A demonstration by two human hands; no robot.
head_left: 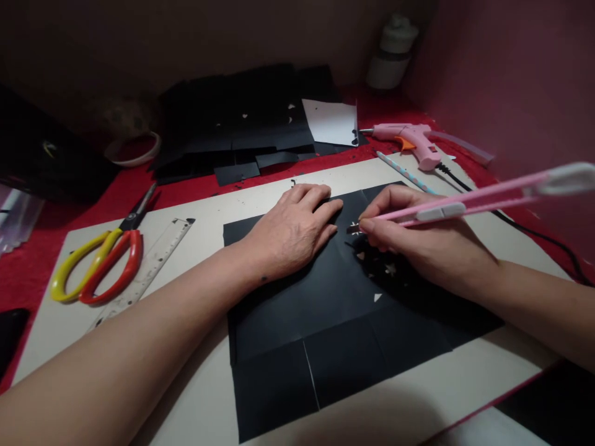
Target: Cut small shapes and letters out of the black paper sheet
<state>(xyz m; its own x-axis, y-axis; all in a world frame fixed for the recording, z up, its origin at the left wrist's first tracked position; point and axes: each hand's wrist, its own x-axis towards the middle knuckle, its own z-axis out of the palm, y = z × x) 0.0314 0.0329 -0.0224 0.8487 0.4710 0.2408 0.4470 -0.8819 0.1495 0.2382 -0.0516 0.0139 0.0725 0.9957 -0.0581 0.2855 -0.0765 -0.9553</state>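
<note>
Black paper [325, 334] lies flat on the bench [186, 396] board, its star cutouts just under the right hand [418, 238], whose grip pinches a pink knife [465, 201] slanting up to the right, tip at the paper, while the left hand [292, 232] presses flat, fingers spread, just left of the tip.

Scissors [100, 263], ruler [149, 269] left; board front bare.

text: none legible | ruler [147, 270]: graduation marks only, numbers too blurred

Dim rm w/ dark brown wall [232, 37] behind, pink wall [511, 74] at right, red-covered table [186, 189].
</note>
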